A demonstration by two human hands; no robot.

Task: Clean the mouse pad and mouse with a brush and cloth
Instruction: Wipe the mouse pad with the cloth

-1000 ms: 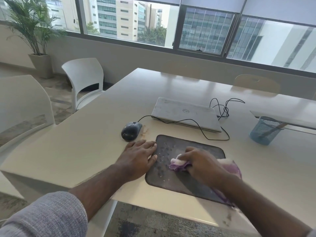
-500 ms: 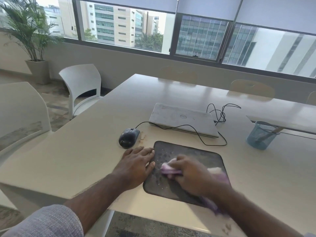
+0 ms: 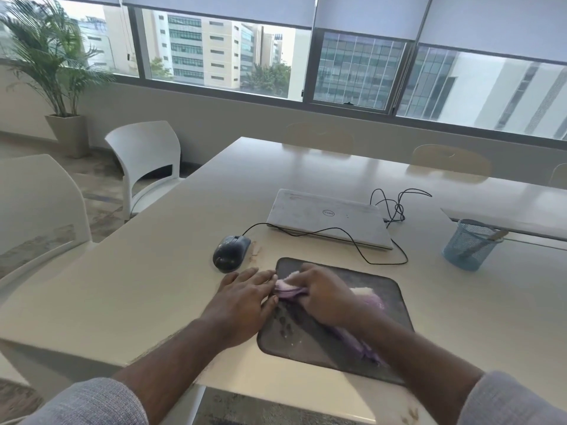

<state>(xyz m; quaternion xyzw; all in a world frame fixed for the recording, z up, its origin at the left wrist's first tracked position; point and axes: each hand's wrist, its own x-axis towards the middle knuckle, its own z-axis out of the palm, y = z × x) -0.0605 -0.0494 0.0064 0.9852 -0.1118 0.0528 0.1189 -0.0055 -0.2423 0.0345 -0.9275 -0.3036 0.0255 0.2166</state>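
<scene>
A dark, dusty mouse pad [image 3: 389, 305] lies at the table's near edge. My right hand [image 3: 325, 294] grips a purple and white cloth [image 3: 366, 299] and presses it onto the pad's left part. My left hand [image 3: 245, 297] rests flat on the table, fingers straight, its fingertips at the pad's left edge and touching the cloth. A black wired mouse [image 3: 230, 252] sits on the table just beyond my left hand. A brush [image 3: 483, 242] leans inside a blue mesh cup [image 3: 469, 245] at the right.
A closed grey laptop [image 3: 329, 220] lies behind the pad, with the mouse cable [image 3: 383, 251] looping past it. White chairs [image 3: 147, 161] stand at the table's left side. The white table [image 3: 138, 286] extends far back toward the windows.
My right hand slid the cloth leftward across the pad until it met my left hand's fingertips. My left hand stayed in place. The view tilted slightly upward.
</scene>
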